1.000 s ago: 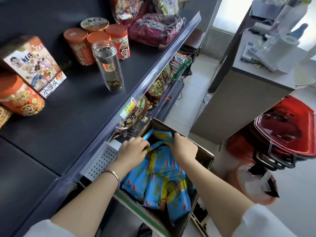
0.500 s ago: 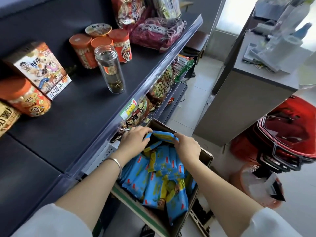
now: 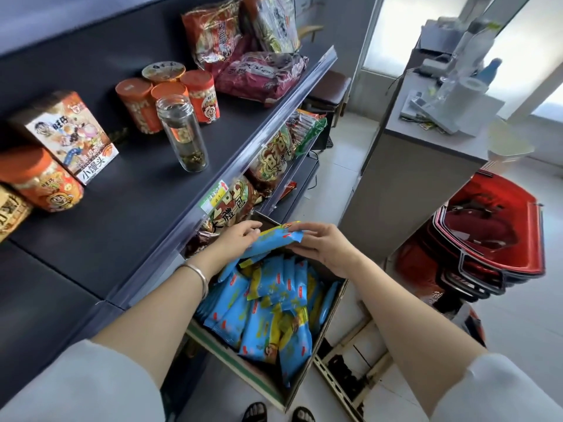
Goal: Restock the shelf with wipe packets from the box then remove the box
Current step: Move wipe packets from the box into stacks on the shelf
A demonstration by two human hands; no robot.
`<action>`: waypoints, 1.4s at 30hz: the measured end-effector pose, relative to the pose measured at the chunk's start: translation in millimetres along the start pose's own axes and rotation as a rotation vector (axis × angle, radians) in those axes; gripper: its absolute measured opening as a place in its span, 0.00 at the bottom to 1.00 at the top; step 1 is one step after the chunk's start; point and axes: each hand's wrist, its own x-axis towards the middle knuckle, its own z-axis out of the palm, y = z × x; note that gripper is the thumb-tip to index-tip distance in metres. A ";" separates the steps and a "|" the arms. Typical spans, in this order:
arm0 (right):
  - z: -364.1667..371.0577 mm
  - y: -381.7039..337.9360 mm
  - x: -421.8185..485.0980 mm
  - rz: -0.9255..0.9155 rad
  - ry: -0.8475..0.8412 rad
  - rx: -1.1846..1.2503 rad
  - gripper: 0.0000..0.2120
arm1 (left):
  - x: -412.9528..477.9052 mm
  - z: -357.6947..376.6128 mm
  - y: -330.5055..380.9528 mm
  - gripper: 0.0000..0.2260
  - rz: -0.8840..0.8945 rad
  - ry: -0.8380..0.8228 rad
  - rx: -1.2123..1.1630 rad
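An open cardboard box [image 3: 262, 383] sits low in front of the shelf unit, full of several blue and yellow wipe packets [image 3: 268, 303]. Above the box I hold a small stack of blue wipe packets [image 3: 275, 240] between both hands. My left hand [image 3: 236, 239] pinches the stack's left end, its wrist wearing a silver bangle. My right hand [image 3: 324, 246] grips the stack's right end from above. The dark shelf [image 3: 128, 208] lies to the left, its front rail level with my left hand.
On the shelf stand a glass jar [image 3: 182, 137], orange snack canisters [image 3: 138, 105], a printed carton [image 3: 68, 135] and red snack bags [image 3: 259, 74]. Snack bags fill the lower shelf [image 3: 274, 156]. A grey counter [image 3: 426, 166] and stacked red baskets [image 3: 490, 229] are on the right.
Both hands have lifted a stack of blue packets up out of the box, from among the packets to above its far rim.
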 end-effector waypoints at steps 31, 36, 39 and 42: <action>37.4 8.6 34.9 -0.001 -0.024 -1.174 0.12 | -34.7 -16.3 -5.5 0.36 0.155 0.381 0.567; 49.9 12.8 38.9 -0.111 -0.083 -1.301 0.12 | -23.9 -4.7 -6.5 0.11 0.192 0.073 1.033; 53.0 16.4 40.4 -0.067 -0.091 -1.176 0.12 | -26.0 -1.8 -12.5 0.08 0.068 -0.010 0.949; 47.0 20.9 46.3 0.000 0.062 -0.983 0.07 | -29.6 -8.5 -24.4 0.11 -0.032 0.004 0.964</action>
